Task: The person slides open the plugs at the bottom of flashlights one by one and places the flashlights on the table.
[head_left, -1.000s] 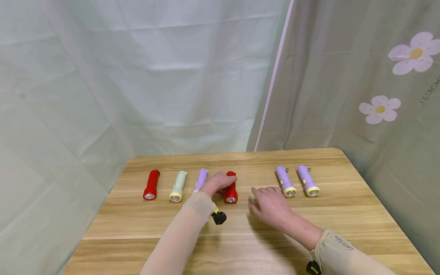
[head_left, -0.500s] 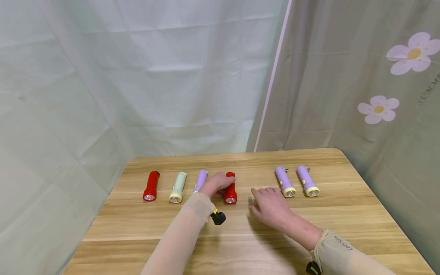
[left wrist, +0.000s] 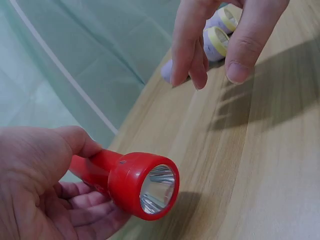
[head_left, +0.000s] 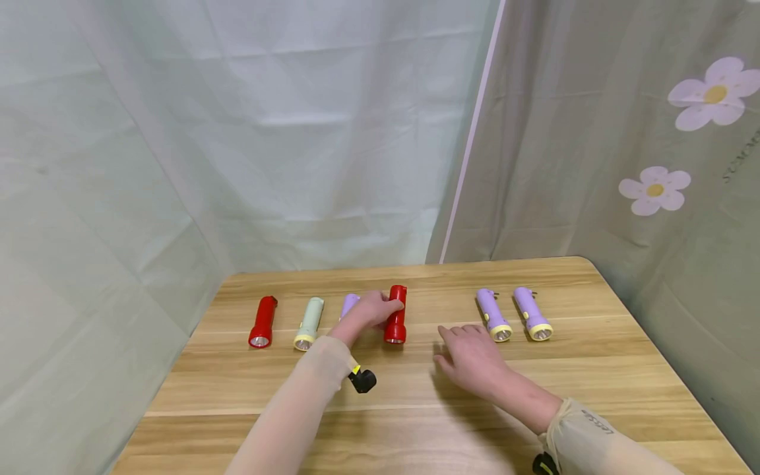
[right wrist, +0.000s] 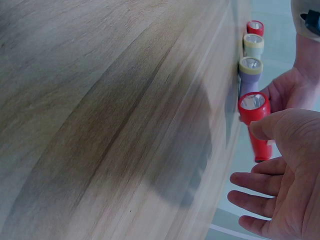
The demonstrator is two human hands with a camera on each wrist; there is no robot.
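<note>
My left hand (head_left: 374,309) grips a red flashlight (head_left: 396,316) by its body, the lens end facing me. In the left wrist view the thumb lies over the top of the red flashlight (left wrist: 135,182) and the fingers curl beneath it; its head casts a shadow on the wood. My right hand (head_left: 475,359) hovers over the table with loosely bent fingers and holds nothing. Nearest to it lies a purple flashlight (head_left: 491,311) with a yellow lens ring. The right wrist view has the right hand (right wrist: 295,175) spread, its thumb overlapping the red flashlight (right wrist: 255,115).
Left of the held flashlight lie a purple one (head_left: 350,301), partly hidden by the left hand, a pale green one (head_left: 310,320) and another red flashlight (head_left: 263,320). A second purple flashlight (head_left: 530,310) is at the right. Curtains (head_left: 332,132) hang behind the wooden table (head_left: 415,415).
My left hand has taken the red flashlight in its grip and raised it slightly, shifting it a little away from me. The right hand has stayed almost where it was.
</note>
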